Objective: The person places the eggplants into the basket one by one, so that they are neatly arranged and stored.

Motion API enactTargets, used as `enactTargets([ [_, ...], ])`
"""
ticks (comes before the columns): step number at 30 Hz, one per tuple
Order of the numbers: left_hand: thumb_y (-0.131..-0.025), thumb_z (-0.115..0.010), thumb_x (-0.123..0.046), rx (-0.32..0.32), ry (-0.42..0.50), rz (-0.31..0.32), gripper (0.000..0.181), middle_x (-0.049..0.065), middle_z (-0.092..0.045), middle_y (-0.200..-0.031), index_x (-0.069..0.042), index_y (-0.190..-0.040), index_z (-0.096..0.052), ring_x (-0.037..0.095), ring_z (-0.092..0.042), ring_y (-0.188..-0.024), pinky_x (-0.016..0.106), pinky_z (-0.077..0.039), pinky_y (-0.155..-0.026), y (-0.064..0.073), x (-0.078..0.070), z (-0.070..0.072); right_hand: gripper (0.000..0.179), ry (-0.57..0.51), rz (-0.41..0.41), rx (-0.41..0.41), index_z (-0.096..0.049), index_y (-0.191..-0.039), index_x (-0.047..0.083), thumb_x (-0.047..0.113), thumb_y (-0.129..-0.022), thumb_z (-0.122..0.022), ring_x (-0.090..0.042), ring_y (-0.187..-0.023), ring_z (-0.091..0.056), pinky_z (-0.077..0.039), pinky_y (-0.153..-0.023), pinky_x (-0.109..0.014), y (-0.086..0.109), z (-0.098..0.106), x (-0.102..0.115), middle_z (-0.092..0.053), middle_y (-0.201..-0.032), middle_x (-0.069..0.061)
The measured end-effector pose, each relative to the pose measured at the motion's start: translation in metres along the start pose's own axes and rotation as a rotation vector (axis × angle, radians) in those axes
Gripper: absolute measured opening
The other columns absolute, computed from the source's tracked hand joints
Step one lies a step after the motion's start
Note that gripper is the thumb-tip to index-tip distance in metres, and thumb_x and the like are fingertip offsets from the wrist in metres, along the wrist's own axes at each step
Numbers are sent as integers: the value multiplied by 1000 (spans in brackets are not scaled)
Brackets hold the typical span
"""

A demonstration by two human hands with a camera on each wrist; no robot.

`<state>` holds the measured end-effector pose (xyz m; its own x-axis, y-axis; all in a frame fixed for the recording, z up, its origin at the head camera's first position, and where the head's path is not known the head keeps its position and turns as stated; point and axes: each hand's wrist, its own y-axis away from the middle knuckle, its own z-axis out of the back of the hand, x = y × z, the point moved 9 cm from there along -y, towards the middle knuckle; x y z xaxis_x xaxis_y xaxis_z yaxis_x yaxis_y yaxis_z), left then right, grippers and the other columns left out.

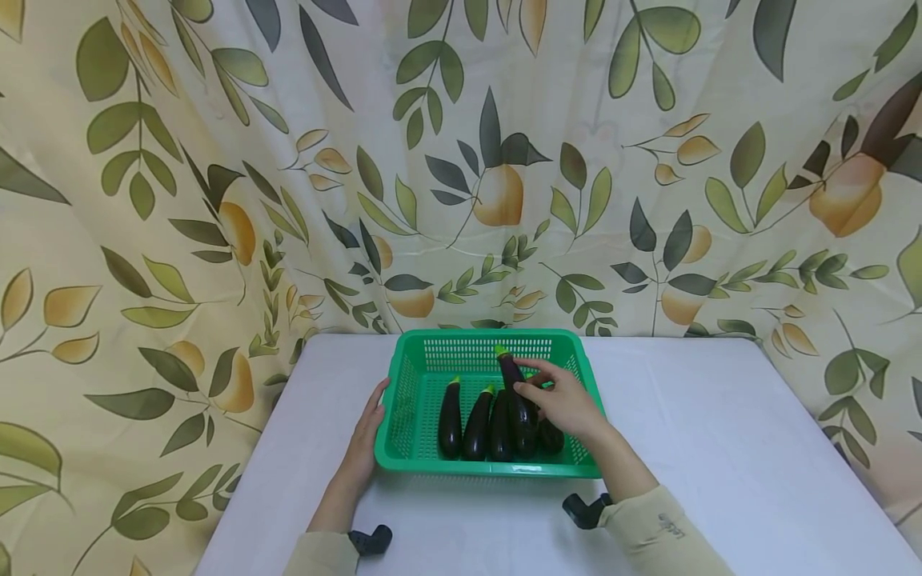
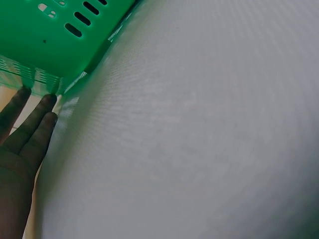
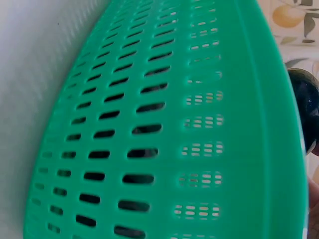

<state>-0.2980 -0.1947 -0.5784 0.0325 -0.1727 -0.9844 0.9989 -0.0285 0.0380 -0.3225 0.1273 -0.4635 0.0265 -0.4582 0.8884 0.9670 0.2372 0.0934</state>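
Note:
A green plastic basket (image 1: 490, 466) with slotted walls stands on the white-covered table, holding several dark purple eggplants (image 1: 450, 420) side by side with their green stem ends toward the back. Over the right part of the basket, my right hand (image 1: 565, 398) pinches one eggplant (image 1: 513, 384) between thumb and fingers near its upper half. In the right wrist view the basket's wall (image 3: 239, 124) hides most of that hand, and the end of an eggplant (image 3: 305, 107) shows past the rim. My left hand (image 1: 365, 436) rests against the basket's left side, fingers extended along the wall.
The white tablecloth (image 1: 691, 424) spreads around the basket on both sides and in front. Behind the table hangs a curtain (image 1: 504, 264) printed with leaves and fruit. A small black device (image 1: 587, 510) sits at each wrist, by the beige sleeves.

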Motion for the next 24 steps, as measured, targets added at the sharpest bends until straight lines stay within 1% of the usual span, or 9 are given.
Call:
enactTargets([
  [6,-99,-22,-62,2,-7,4,44,-24,-18,-158,-59,-144,-24,19,-7,-151,69,-5,-114,0,0,0,48,-19,-2,12,-50,-140,31,37,-94,-63,-23,-81,-59,-57,-72,-42,0,-6,2,-58,-113,-11],
  [10,-101,-21,-59,10,-8,-9,44,-21,-17,-159,-57,-144,-23,21,-6,-151,70,-5,-114,0,-1,-1,48,-24,6,15,-51,-140,29,37,-94,-63,-22,-79,-59,-57,-70,-40,-1,-9,3,-58,-113,-12],
  [14,-101,-21,-59,1,-5,-3,44,-24,-19,-157,-58,-144,-24,18,-8,-151,69,-6,-114,0,-1,-1,48,-24,7,15,-52,-139,28,37,-93,-63,-21,-78,-59,-56,-70,-41,-2,-14,5,-59,-115,-12],
  [17,-100,-22,-60,-6,-3,7,43,-26,-19,-156,-59,-143,-24,17,-8,-151,69,-6,-114,1,-1,-1,48,-15,3,14,-52,-139,29,38,-93,-63,-21,-79,-59,-56,-70,-39,-3,-18,7,-60,-116,-11],
  [21,-100,-22,-61,-9,-3,5,43,-28,-19,-156,-59,-143,-24,16,-8,-151,69,-5,-114,1,-2,0,46,-19,-11,13,-52,-137,33,37,-93,-64,-22,-80,-59,-55,-68,-35,-3,-25,7,-61,-113,-9],
  [24,-100,-22,-60,-7,0,-2,44,-28,-20,-155,-59,-144,-25,15,-8,-151,69,-5,-114,1,-2,0,43,-37,-19,19,-53,-135,35,36,-93,-64,-23,-78,-60,-55,-68,-36,-4,-32,6,-61,-109,-8],
])
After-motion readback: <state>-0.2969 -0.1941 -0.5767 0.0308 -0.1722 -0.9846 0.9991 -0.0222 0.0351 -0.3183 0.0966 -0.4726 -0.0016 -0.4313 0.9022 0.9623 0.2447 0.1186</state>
